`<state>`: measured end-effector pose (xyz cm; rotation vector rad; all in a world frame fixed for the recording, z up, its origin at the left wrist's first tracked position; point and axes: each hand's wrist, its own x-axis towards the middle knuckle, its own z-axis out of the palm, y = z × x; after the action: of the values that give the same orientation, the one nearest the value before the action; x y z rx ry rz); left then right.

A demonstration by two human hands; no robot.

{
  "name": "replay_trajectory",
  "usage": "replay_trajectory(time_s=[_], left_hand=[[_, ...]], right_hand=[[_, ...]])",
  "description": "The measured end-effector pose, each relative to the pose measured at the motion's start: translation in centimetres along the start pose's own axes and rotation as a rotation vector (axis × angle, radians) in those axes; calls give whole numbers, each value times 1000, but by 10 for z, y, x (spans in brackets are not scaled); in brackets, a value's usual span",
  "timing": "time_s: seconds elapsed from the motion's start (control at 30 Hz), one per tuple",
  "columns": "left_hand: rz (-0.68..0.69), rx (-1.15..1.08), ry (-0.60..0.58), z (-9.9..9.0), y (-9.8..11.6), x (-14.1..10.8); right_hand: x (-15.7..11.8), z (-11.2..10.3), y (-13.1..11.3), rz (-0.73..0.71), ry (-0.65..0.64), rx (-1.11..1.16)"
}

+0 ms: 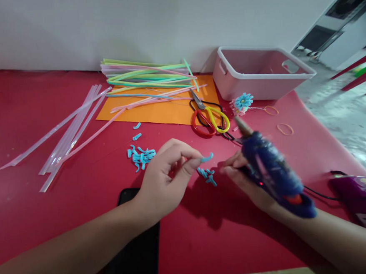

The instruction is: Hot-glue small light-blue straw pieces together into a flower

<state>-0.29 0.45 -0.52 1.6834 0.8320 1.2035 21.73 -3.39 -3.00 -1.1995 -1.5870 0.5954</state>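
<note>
My left hand (173,175) pinches a short, slightly curved piece of blue pipe cleaner (207,158) between thumb and fingertips. My right hand (245,178) is wrapped round a dark blue hot glue gun (271,168), its nozzle pointing up and away to the left; the glue gun hides part of that hand. Below the held piece lies a small group of cut blue pieces (210,179). A larger heap of such pieces (142,156) is left of my left hand. Beyond the glue gun's tip sits a pipe cleaner flower (243,101), blue with some pink.
Scissors (211,118) with red and yellow handles and coloured pipe cleaners (147,79) lie on orange paper (165,113). Clear glue sticks (72,128) are at left, a pink bin (260,83) at back right. A black phone-like slab (135,257) is under my left forearm, a purple power strip (356,200) at right.
</note>
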Motion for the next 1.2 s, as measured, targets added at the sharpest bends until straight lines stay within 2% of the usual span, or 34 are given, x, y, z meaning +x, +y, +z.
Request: replay_trajectory(time_s=[0.07, 0.1, 0.23, 0.43, 0.63, 0.87, 1.07, 1.2], left_hand=[[112, 63, -77, 0, 1, -2], [151, 84, -116, -1, 2, -3], [208, 127, -212, -2, 3, -4], [192, 138, -259, -1, 1, -3], [162, 112, -270, 0, 1, -3], [11, 99, -306, 0, 9, -4], [-19, 94, -304, 3, 6, -2], [-25, 57, -334, 3, 5, -1]], right_hand=[[1, 3, -2, 119, 1, 242], [3, 4, -4, 154, -55, 328], [9, 3, -14, 218, -198, 496], [13, 4, -19, 223, -244, 561], [14, 5, -21, 233, -218, 568], [12, 3, -22, 317, -195, 519], [8, 10, -21, 333, -201, 558], [7, 6, -21, 345, -244, 574]])
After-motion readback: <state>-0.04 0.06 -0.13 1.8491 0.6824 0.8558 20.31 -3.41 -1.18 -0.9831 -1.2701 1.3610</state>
